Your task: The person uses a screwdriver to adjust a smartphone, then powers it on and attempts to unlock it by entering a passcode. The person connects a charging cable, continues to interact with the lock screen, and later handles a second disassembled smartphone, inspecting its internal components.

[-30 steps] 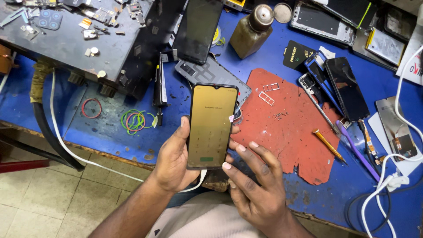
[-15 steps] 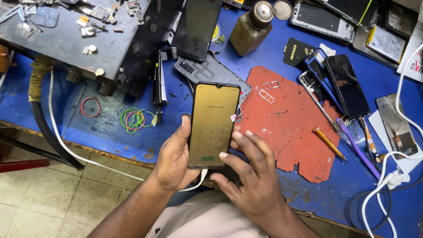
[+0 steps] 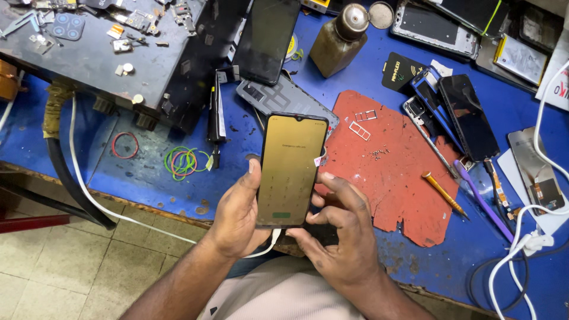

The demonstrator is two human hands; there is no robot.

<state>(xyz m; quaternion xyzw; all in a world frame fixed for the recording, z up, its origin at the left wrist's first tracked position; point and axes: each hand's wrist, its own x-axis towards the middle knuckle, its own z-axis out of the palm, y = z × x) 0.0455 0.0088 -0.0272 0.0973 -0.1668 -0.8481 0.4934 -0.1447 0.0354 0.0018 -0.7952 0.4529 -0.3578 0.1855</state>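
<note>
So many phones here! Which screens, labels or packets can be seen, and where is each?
Lit phone: held upright in both hands, tall amber screen, green bar near its foot.
Dark phone: top centre, black unlit screen.
Black phone: right of the red mat, glossy, unlit.
Black card: beside the brown bottle, square with gold print.
White label: far right edge, red lettering.

Left hand (image 3: 237,216) grips lit phone (image 3: 291,169); right hand (image 3: 341,237) steadies its edge.

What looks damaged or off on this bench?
The red mat is ragged, with chunks missing along its edges, and loose screws lie scattered on it. The phone held in the left hand and right hand is lit and looks intact.
</note>
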